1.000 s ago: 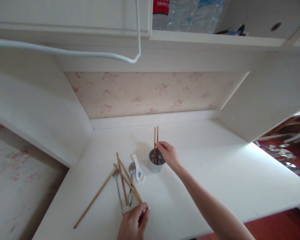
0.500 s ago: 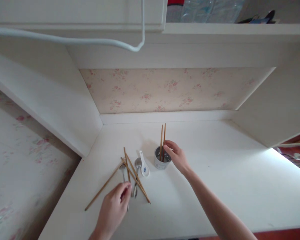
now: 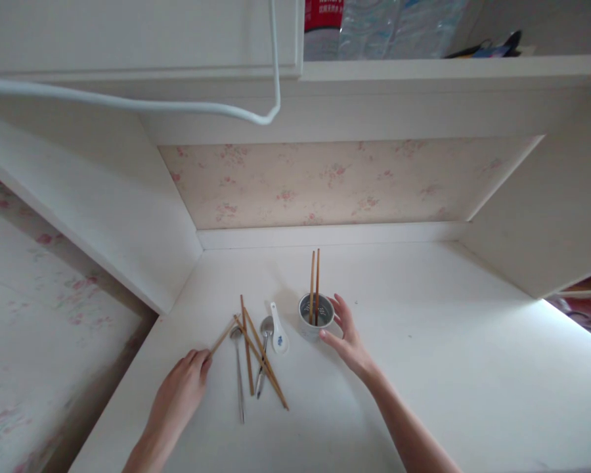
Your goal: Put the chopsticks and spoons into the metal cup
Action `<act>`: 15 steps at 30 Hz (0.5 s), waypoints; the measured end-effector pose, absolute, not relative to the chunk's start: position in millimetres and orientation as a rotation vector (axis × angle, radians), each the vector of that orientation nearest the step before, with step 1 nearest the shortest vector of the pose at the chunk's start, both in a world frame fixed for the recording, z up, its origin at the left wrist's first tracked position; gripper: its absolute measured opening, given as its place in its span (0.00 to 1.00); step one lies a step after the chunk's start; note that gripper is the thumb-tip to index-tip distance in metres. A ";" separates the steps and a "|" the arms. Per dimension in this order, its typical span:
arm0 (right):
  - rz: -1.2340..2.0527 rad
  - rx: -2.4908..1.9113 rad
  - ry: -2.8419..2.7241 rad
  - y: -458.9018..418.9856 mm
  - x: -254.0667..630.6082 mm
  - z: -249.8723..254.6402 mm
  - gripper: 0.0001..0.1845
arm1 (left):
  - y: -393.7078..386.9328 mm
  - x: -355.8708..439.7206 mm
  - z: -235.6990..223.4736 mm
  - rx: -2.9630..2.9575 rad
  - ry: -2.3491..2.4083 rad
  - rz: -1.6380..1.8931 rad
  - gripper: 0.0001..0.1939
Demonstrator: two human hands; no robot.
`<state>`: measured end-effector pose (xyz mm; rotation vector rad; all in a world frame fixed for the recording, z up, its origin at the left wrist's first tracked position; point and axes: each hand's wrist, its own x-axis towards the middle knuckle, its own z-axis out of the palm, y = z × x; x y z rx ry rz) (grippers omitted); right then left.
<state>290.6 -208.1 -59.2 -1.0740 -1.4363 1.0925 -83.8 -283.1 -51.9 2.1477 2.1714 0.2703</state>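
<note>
Head view, from the left: the left hand (image 3: 182, 381) has its fingers curled in, pinching a pale chopstick (image 3: 222, 336) that slants up and away from the fingertips; just right of it lies a long spoon (image 3: 239, 376), bowl at the far end; next comes a brown chopstick (image 3: 247, 358), lying nearly parallel to the long spoon; then two light chopsticks (image 3: 276, 386), which cross each other and pass over the handle of a steel spoon (image 3: 266, 325); just right of that bowl lies a white spoon (image 3: 280, 340) with a blue mark; farther right stands a cup (image 3: 307, 332), upright on the white table (image 3: 453, 368), with two upright chopsticks (image 3: 312, 276) in it, rising well above its rim; at the cup's right side is the right hand (image 3: 350, 345), thumb near the front and fingers near the back, spread around it; whether they grip it, I cannot tell.
</note>
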 end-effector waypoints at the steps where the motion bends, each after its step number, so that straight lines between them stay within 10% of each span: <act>1: 1.082 -1.079 -1.436 -209.4 290.9 -62.2 0.46 | -282.7 -84.2 -47.2 2.124 2.172 0.307 0.17; 15: 0.849 -1.264 -1.584 -216.4 287.7 -84.5 0.49 | -222.4 38.5 99.2 1.447 1.332 1.332 0.16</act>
